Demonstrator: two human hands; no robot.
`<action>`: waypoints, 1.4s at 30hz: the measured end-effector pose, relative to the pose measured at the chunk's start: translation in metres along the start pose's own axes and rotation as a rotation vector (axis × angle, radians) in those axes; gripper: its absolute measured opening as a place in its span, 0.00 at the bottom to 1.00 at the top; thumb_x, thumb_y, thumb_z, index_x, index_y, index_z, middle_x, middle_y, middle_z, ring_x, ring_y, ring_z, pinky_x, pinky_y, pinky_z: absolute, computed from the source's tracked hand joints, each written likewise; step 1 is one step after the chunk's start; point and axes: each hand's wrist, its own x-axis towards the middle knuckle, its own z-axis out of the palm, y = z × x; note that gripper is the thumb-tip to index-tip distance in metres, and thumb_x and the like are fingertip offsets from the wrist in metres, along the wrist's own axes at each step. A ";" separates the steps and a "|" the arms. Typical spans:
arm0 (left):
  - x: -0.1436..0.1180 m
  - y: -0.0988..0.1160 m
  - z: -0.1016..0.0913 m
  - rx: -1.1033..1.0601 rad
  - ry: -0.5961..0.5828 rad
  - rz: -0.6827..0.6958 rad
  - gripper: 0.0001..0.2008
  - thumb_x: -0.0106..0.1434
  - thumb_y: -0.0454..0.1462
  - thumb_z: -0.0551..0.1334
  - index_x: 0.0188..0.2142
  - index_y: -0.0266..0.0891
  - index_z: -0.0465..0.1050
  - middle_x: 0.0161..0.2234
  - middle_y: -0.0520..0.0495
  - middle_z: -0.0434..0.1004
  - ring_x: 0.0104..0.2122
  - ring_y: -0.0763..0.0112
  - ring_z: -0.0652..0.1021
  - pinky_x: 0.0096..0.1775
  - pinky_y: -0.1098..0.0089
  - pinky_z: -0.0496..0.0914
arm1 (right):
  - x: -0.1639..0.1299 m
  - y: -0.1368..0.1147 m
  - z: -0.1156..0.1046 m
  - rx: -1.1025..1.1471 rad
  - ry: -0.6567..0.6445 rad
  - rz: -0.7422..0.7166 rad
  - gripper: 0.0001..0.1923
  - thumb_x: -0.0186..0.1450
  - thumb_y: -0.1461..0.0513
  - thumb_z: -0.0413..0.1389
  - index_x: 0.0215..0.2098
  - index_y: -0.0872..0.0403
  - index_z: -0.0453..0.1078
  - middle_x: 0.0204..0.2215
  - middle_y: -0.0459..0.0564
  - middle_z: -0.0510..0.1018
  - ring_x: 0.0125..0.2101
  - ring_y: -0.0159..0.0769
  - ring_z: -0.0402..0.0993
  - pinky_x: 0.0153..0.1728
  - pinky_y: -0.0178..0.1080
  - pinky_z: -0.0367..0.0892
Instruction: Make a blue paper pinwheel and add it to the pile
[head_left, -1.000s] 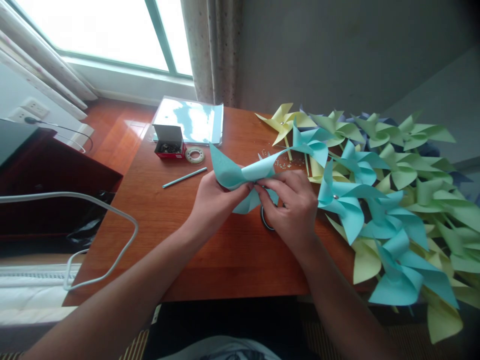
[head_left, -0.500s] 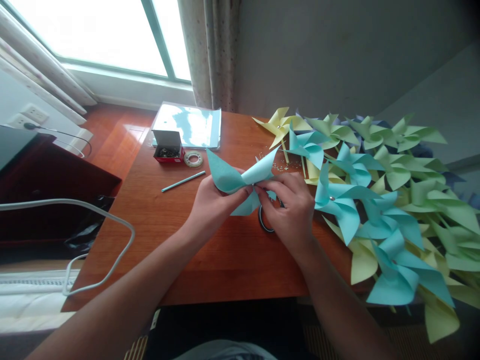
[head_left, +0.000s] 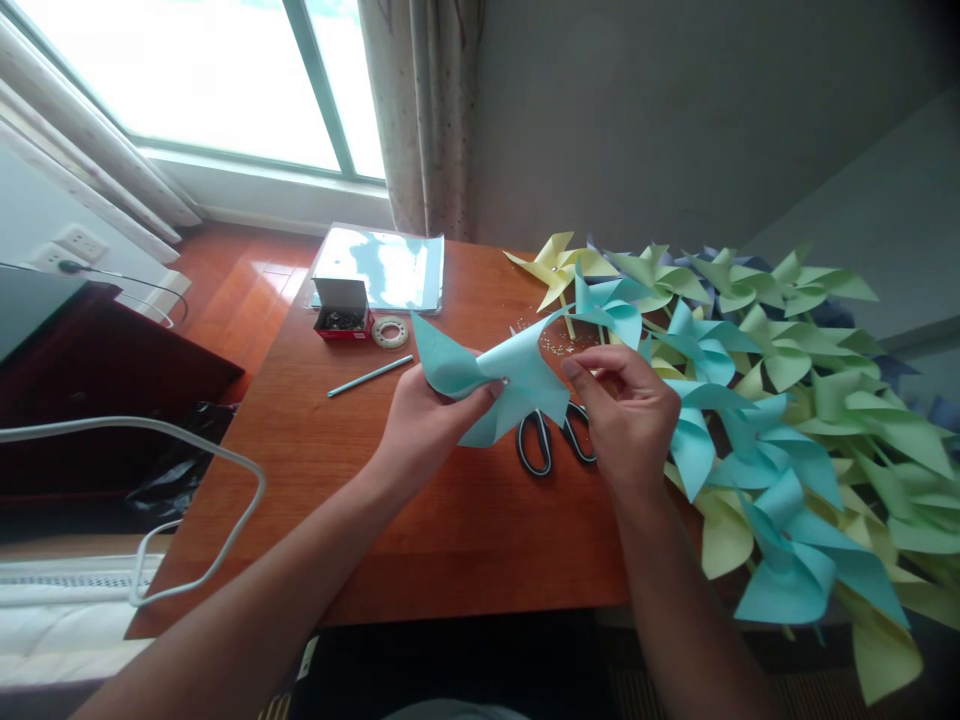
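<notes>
A light-blue paper pinwheel head (head_left: 529, 360) is held in my left hand (head_left: 420, 415), its thumb pressed near the middle. A small shiny dot shows at the pinwheel's centre, beside the thumb tip. To the right of the paper, my right hand (head_left: 630, 410) is apart from it, thumb and forefinger pinched together. Whatever those fingertips hold, if anything, is too small to make out. Scissors (head_left: 534, 445) with dark handles lie under and between my hands, their blades mostly covered by the pinwheel. A light-blue paper stick (head_left: 370, 376) rests on the table to the left.
Finished pinwheels (head_left: 784, 550) in blue, green and yellow crowd the right side. At the back left are a small open red box (head_left: 343, 322), a roll of tape (head_left: 389, 332) and sheets in a clear sleeve (head_left: 412, 270). A white cable (head_left: 259, 485) loops over the table's left edge.
My right hand has come away from the pinwheel's centre and moved right, uncovering the scissors' handles and the shiny dot. The left hand keeps its hold on the pinwheel.
</notes>
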 end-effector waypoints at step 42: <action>0.027 0.025 -0.064 1.337 0.208 0.316 0.09 0.65 0.41 0.61 0.37 0.45 0.81 0.38 0.42 0.81 0.32 0.56 0.78 0.32 0.62 0.62 | 0.009 0.002 -0.006 0.619 -0.219 0.469 0.08 0.55 0.59 0.70 0.33 0.49 0.79 0.32 0.43 0.82 0.34 0.37 0.76 0.37 0.40 0.71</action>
